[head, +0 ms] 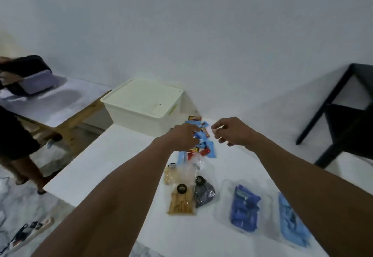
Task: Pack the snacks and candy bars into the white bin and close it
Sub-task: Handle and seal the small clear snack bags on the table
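Observation:
The white bin (139,115) stands at the far left corner of the white table (105,162) with its lid (144,97) on. In front of it lies a pile of blue and red candy bars (201,141). My left hand (182,137) rests on the pile with its fingers curled among the bars. Just right of the pile hovers my right hand (232,131), fingers bent and apart, nothing seen in it. Nearer me lie clear bags of tan snacks (180,202), a dark snack bag (203,194) and two packs of blue items (244,208).
A wooden table with a white top (60,103) stands to the left, where another person (14,135) handles a dark case (26,75). A black metal frame (343,111) is at the right. A power strip (30,232) lies on the marble floor.

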The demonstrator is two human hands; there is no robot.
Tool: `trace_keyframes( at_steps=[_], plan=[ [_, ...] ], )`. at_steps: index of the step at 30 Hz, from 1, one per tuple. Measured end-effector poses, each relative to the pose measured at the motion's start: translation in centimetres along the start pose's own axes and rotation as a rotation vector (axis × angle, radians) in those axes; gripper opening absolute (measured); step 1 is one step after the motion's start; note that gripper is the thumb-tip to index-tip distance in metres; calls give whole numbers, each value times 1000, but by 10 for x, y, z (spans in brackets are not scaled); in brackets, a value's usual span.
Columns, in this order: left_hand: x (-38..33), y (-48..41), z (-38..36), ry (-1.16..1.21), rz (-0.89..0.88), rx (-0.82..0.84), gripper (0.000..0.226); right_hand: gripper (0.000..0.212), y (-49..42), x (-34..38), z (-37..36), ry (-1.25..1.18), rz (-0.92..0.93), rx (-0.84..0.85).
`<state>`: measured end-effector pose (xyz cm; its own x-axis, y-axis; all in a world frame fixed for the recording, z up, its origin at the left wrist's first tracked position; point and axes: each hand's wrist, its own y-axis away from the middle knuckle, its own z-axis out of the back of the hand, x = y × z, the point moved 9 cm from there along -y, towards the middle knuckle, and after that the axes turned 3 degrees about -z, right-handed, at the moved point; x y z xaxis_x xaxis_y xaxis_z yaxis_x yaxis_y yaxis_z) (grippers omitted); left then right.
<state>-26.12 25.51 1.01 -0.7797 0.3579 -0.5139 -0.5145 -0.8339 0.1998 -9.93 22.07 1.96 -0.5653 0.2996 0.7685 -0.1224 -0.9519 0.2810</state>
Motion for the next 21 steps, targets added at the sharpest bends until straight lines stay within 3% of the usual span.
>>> trace_keyframes(
  at_steps=[12, 21],
  plan=[
    [-21, -76, -150, 93, -156, 384, 48, 11, 26, -176, 3, -192, -444, -192],
    [1, -105, -189, 112, -93, 456, 41, 8, 6, -212, -19, -209, -503, -180]
  ],
)
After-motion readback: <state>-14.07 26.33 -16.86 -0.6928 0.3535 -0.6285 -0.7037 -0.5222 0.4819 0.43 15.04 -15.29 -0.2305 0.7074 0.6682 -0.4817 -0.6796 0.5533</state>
